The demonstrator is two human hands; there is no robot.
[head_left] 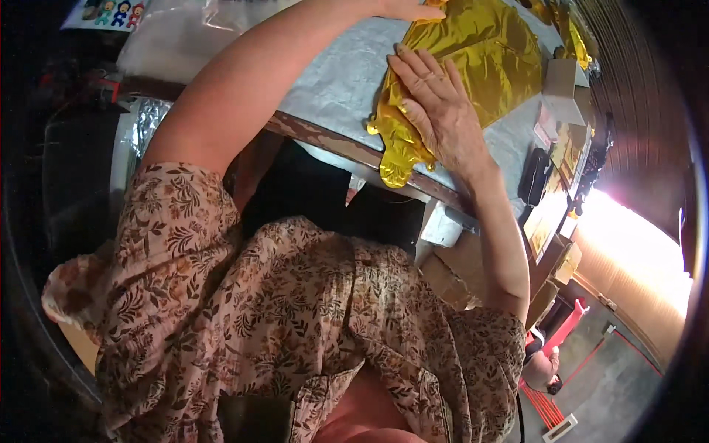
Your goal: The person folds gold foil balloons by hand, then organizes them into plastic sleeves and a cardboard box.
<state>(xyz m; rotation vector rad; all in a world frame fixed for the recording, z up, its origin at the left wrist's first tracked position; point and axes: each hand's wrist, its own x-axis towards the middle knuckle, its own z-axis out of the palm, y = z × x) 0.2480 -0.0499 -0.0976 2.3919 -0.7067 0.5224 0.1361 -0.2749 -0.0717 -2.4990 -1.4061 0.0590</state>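
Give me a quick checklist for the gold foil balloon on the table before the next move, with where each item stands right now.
1. Right hand flat on the gold foil balloon: ok, palm and fingers press down on it.
2. Left hand on the balloon: ok, it touches the far edge, though mostly cut off at the top of the view.
3. Balloon fully on the table: not ok, its lower end hangs over the near wooden edge.
4. Balloon smoothed flat: not ok, wrinkles show.
5. Small boxes clear of the balloon: cannot tell, they sit close to its right side.
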